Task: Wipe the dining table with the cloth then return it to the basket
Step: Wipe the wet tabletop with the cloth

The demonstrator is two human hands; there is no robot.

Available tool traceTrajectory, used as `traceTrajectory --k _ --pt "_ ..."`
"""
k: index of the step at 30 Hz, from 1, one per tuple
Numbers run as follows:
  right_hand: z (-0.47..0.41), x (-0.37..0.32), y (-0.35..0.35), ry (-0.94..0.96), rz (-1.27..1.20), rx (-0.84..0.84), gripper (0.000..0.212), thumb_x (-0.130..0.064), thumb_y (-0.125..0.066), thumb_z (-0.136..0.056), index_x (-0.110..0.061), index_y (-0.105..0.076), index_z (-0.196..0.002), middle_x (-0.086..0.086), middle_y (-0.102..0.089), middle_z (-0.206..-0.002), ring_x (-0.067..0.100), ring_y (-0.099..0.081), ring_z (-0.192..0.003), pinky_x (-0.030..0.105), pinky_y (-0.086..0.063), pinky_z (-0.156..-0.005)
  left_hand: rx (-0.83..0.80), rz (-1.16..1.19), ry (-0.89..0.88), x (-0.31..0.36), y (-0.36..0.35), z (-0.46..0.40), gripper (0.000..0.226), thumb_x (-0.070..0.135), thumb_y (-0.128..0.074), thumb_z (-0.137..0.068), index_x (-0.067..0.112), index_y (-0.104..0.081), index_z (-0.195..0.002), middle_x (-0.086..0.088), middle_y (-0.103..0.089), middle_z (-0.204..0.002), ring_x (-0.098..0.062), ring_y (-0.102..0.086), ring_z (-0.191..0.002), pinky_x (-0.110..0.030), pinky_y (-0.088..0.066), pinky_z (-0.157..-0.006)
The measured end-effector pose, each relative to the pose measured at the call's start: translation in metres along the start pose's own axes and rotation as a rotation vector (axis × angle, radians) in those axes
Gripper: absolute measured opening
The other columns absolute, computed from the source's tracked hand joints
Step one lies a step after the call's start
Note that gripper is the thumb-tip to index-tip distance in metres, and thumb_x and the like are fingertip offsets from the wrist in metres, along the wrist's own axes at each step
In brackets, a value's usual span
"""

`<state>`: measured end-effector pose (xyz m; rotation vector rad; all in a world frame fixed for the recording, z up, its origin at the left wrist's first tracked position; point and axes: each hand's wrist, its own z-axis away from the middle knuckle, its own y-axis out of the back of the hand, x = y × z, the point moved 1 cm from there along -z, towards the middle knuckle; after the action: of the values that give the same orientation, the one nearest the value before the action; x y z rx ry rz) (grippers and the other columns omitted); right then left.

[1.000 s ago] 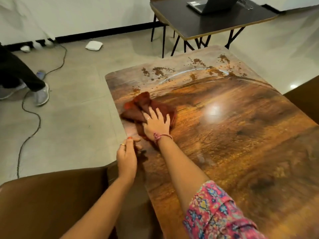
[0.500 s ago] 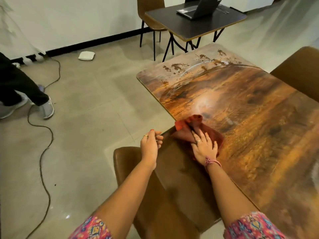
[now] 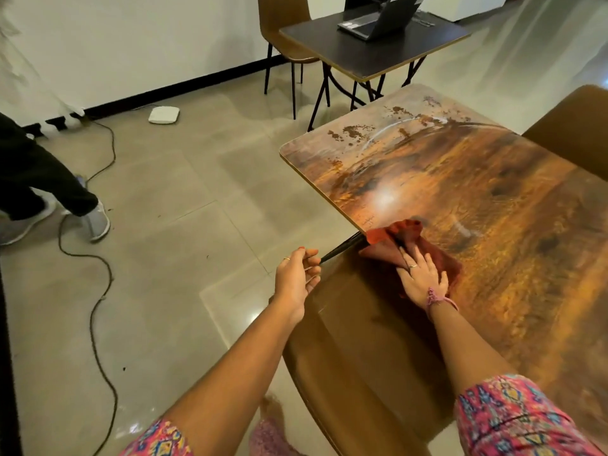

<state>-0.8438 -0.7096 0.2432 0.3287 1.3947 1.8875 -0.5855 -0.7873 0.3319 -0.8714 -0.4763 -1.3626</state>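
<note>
right grip [image 3: 422, 278] flat, fingers spread, pressing the crumpled rust-red cloth [image 3: 399, 236] to spread force for wiping | cloth under and ahead of that grip, at the glossy wood-print table [image 3: 493, 199] edge | left grip [image 3: 296, 278] loosely apart, empty, beside | basket unseen
</note>
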Motion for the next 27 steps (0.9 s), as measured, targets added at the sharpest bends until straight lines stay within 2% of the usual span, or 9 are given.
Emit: traceTrajectory --k 5,11,21,27 --pt "-0.024 -0.031 -0.009 -0.067 0.013 0.034 0.052 -0.051 -0.032 -0.096 -0.049 -0.015 -0.146 -0.014 -0.003 -0.16 0.018 -0.001 -0.148 0.056 -0.002 -0.115 -0.068 -0.005 0.057 0.034 -0.006 -0.041 0.022 0.024 -0.047 -0.095 0.015 -0.067 -0.089 0.001 -0.065 -0.079 -0.012 -0.059 -0.07 -0.026 -0.05 -0.069" --pt "-0.085 -0.125 -0.011 -0.072 -0.015 0.067 0.052 -0.052 -0.029 -0.095 -0.049 -0.014 -0.146 -0.012 -0.004 -0.16 0.021 0.0 -0.148 0.057 -0.001 -0.114 -0.077 -0.098 0.131 0.075 -0.012 -0.109 0.023 0.025 -0.048 -0.094 0.017 -0.067 -0.085 0.003 -0.065 -0.078 -0.011 -0.058 -0.069 -0.026 -0.049 -0.067" --pt "-0.2 -0.319 0.001 0.079 -0.146 -0.038 0.054 -0.049 -0.03 -0.097 -0.044 -0.014 -0.148 -0.008 0.005 -0.161 0.024 0.01 -0.147 0.059 0.006 -0.112 0.041 -0.097 0.197 0.123 0.034 -0.2 0.024 0.027 -0.048 -0.093 0.018 -0.069 -0.088 0.004 -0.067 -0.08 -0.01 -0.06 -0.073 -0.024 -0.048 -0.064" --pt "-0.245 -0.377 0.008 0.138 -0.1 -0.013 0.053 -0.047 -0.031 -0.097 -0.043 -0.017 -0.148 -0.009 0.002 -0.161 0.025 0.007 -0.147 0.059 0.004 -0.113 0.055 -0.085 0.246 0.138 0.045 -0.246 0.023 0.025 -0.048 -0.093 0.016 -0.068 -0.087 0.003 -0.067 -0.079 -0.011 -0.059 -0.071 -0.025 -0.047 -0.064"
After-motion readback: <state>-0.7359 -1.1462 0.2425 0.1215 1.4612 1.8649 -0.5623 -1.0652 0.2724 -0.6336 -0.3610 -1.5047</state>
